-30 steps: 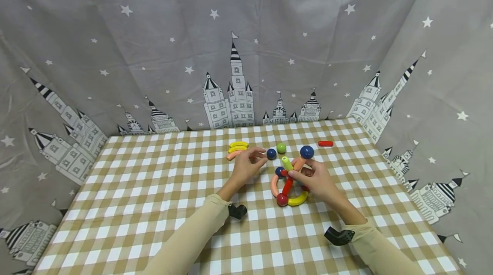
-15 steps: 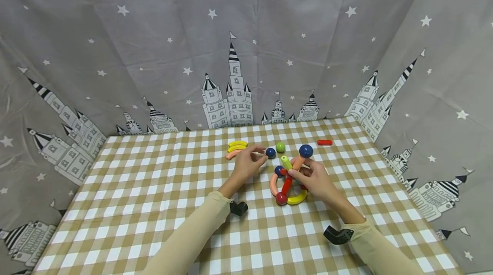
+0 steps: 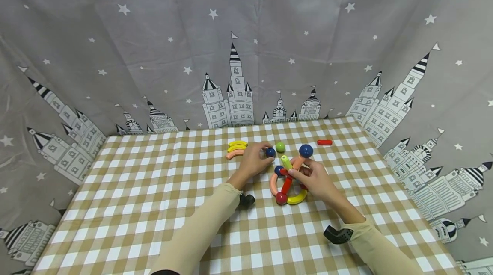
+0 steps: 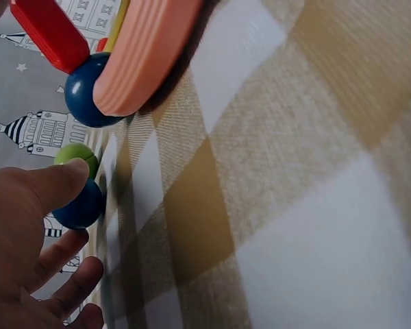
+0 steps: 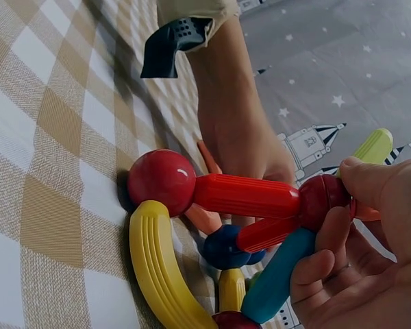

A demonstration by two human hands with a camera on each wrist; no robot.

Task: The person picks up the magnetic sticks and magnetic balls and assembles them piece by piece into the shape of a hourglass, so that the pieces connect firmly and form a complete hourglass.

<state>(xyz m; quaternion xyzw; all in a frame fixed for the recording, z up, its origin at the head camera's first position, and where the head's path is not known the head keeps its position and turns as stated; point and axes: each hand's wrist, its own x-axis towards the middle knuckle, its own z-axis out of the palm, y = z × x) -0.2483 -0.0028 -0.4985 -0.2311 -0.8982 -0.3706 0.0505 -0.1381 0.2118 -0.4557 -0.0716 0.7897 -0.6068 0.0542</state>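
On the table stands a toy structure of balls and rods. Its base has a yellow curved rod (image 3: pixel 297 198), a pink curved rod (image 4: pixel 144 62), a red ball (image 3: pixel 281 198) and a blue ball. Red rods (image 5: pixel 246 195) and a teal rod (image 5: pixel 277 277) rise to a red hub ball (image 5: pixel 320 200). My right hand (image 3: pixel 316 180) pinches the structure at this hub. A light green rod (image 3: pixel 286 162) and an orange rod tipped with a large blue ball (image 3: pixel 306 151) stick out above. Left of it, my left hand (image 3: pixel 254 162) grips a loose blue ball (image 3: pixel 270 152) between thumb and fingers.
A green ball (image 3: pixel 280 147) lies just behind the loose blue ball. Two yellow curved rods (image 3: pixel 238 146) and a pink one (image 3: pixel 235 154) lie behind the left hand. Farther right is a red rod (image 3: pixel 325 142). A checked cloth (image 3: pixel 154 181) covers the table; a grey curtain (image 3: pixel 154 52) hangs behind.
My left hand has moved right and its fingers have come round the loose blue ball. The right hand keeps its hold on the structure, which stays in place.
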